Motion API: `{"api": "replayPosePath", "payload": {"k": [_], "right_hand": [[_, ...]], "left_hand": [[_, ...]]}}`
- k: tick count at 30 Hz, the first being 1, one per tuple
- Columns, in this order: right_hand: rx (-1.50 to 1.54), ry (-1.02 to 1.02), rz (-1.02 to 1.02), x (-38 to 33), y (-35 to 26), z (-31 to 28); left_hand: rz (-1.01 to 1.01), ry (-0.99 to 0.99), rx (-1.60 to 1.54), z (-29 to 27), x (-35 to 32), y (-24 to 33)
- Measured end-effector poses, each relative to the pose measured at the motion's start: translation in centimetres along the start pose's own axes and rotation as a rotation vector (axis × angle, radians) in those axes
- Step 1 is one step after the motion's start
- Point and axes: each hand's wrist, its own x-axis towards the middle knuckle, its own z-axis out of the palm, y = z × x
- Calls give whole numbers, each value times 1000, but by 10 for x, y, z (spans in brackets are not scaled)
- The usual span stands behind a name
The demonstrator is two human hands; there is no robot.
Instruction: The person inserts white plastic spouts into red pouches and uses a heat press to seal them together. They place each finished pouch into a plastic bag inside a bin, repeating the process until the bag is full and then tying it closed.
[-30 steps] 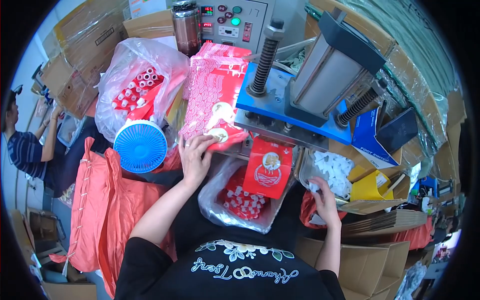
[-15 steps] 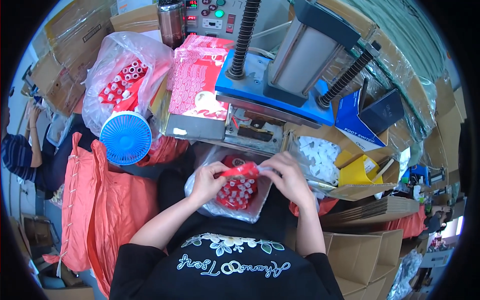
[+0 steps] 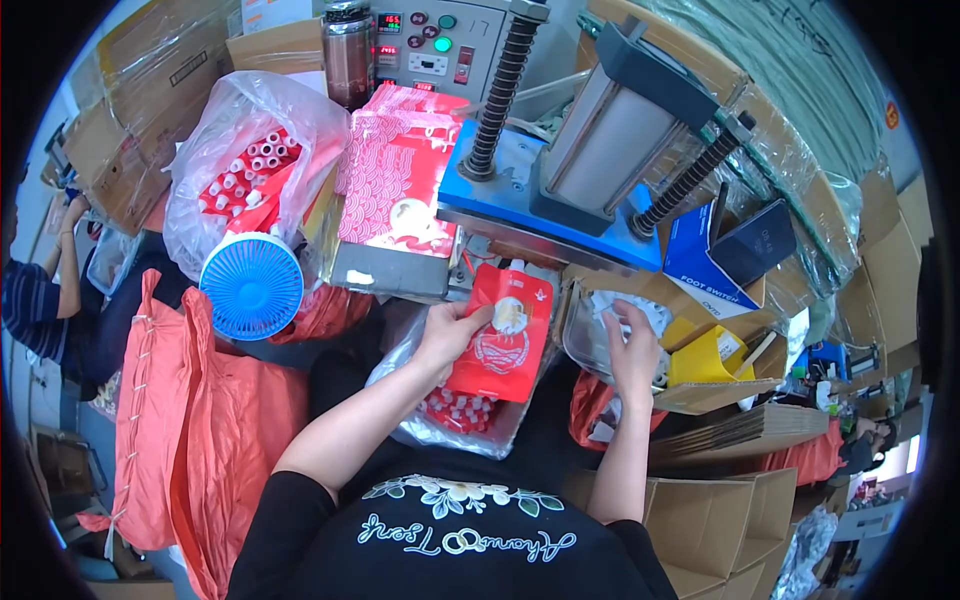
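Head view: left hand (image 3: 447, 335) now alone pinches red pouch (image 3: 503, 340) up toward the press (image 3: 560, 190), right hand (image 3: 632, 345) gone into clear tray (image 3: 585, 340), fingers curled, grip contents unclear.

Bright, even indoor light, soft shadows, glare on clear plastic, strong fisheye bending and black vignette at edges.

Both bare forearms come up from the lower edge out of short black sleeves. The left forearm slants up and to the right, bent at the elbow, wrist straight; the left hand (image 3: 452, 332) is closed in a pinching grip, thumb on top. The right forearm rises almost straight up; the right hand (image 3: 634, 352) shows its back, fingers curled down and slightly spread.
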Motion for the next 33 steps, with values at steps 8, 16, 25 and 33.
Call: {"api": "replayPosePath", "payload": {"k": [8,16,25,33], "right_hand": [[-152,-68,-162,-5,33,41],[-145,22,-227,-2,31,33],[443,-83,13,-12,-6,20],[341,-582,-330,-21,-65,27]], "left_hand": [[233,-87,337,-24,28,8],[850,387,1450,-97,28,22],[769,272,718,-75,-28,36],[530,-63,737,-50,-47,-28]]}}
